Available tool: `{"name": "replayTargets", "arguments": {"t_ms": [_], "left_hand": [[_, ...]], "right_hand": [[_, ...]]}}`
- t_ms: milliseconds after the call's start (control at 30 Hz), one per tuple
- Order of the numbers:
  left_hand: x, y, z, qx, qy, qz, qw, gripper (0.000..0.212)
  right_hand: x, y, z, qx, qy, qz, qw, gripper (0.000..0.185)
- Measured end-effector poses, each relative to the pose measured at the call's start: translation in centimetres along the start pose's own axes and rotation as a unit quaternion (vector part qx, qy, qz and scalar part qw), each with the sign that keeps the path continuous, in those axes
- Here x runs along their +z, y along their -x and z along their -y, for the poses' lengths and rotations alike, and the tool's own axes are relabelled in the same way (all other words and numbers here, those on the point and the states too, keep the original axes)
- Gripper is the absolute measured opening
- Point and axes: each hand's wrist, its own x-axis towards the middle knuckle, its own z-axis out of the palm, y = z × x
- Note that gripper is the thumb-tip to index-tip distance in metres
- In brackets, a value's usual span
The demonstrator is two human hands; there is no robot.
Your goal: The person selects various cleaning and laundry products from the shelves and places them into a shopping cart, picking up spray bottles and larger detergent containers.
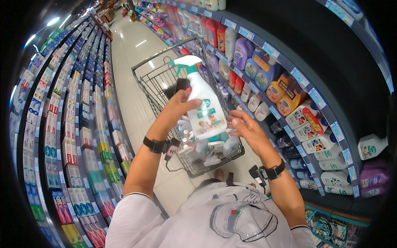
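Observation:
A white spray bottle (207, 107) with a green-and-white trigger head (187, 65) is held up over the shopping cart. My left hand (178, 107) grips it from the left side, with the thumb across its front. The front label bears writing and a picture. Beside the bottle's lower right edge is my right hand (248, 128), fingers apart and slightly curled; whether the fingertips touch the bottle I cannot tell. Below, the wire shopping cart (192, 172) contains several white bottles (214, 152). A dark phone-like object (182, 85) shows behind my left fingers, partly hidden.
On the right, shelves carry purple detergent bottles (242, 54), yellow bottles (287, 93) and white jugs (305, 127). A white bottle (372, 147) lies tilted on the far right shelf. Toothpaste boxes (69, 152) line the left shelves. The tiled aisle floor (128, 62) runs ahead between them.

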Motion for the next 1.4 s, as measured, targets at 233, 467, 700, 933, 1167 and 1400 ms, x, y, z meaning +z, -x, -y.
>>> {"name": "replayTargets", "arguments": {"t_ms": [233, 467, 700, 933, 1167, 1400], "left_hand": [[8.6, 2.1, -1.9, 0.004, 0.08, 0.009, 0.997, 0.06], [16.8, 2.8, -5.1, 0.023, 0.162, 0.059, 0.985, 0.054], [24.0, 3.1, -5.7, 0.058, 0.179, 0.091, 0.978, 0.051], [30.3, 2.2, -5.1, 0.098, 0.338, 0.094, 0.931, 0.05], [32.4, 2.7, -8.0, 0.001, 0.469, 0.274, 0.839, 0.05], [33.9, -0.6, -4.8, -0.057, 0.62, 0.402, 0.671, 0.062]], "right_hand": [[-2.7, 3.5, 1.6, 0.033, -0.085, 0.017, 0.996, 0.06], [-7.2, 8.9, 4.0, -0.04, -0.135, -0.074, 0.987, 0.055], [-11.4, 13.0, 4.6, -0.112, -0.102, -0.156, 0.976, 0.054], [-11.5, 16.4, 6.6, -0.167, 0.046, -0.238, 0.956, 0.056], [-9.1, 20.0, 8.8, -0.28, 0.249, -0.264, 0.889, 0.059], [-7.8, 21.7, 9.2, -0.348, 0.42, -0.231, 0.806, 0.042]]}}
